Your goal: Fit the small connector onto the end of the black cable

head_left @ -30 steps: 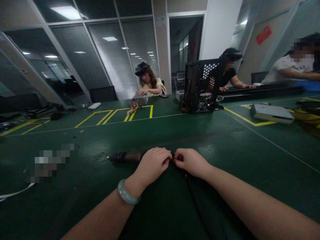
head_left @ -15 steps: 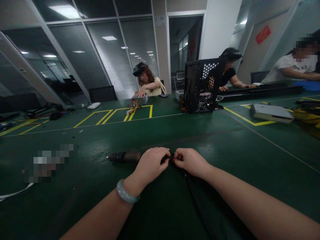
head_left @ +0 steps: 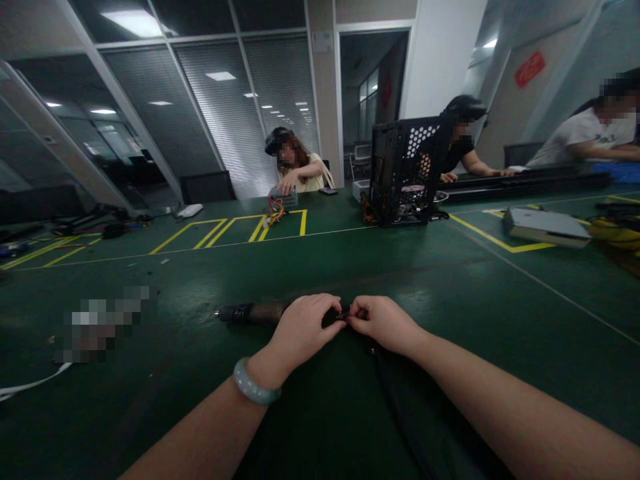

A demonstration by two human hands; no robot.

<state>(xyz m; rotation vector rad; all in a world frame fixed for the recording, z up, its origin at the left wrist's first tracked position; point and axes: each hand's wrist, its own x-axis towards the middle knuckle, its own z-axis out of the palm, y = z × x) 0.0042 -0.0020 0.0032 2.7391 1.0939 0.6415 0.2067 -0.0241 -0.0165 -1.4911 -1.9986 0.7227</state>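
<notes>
A dark cylindrical tool with a metal tip at its left end lies on the green table. My left hand rests over its right end, thumb and fingers pinched on a small dark part there. Close beside it, my right hand has its fingertips together at the same spot. The small piece between both hands is mostly hidden by the fingers. A black cable runs from below my right hand toward the near edge.
Across the table stands a black computer case. A silver box lies at the right. One person handles a metal unit with coloured wires; two more people sit at the right. A blurred-out item lies at the left.
My hands keep almost the same place, their fingertips shifted slightly. Across the table, the person's metal unit has turned and its wires have moved a little to the right.
</notes>
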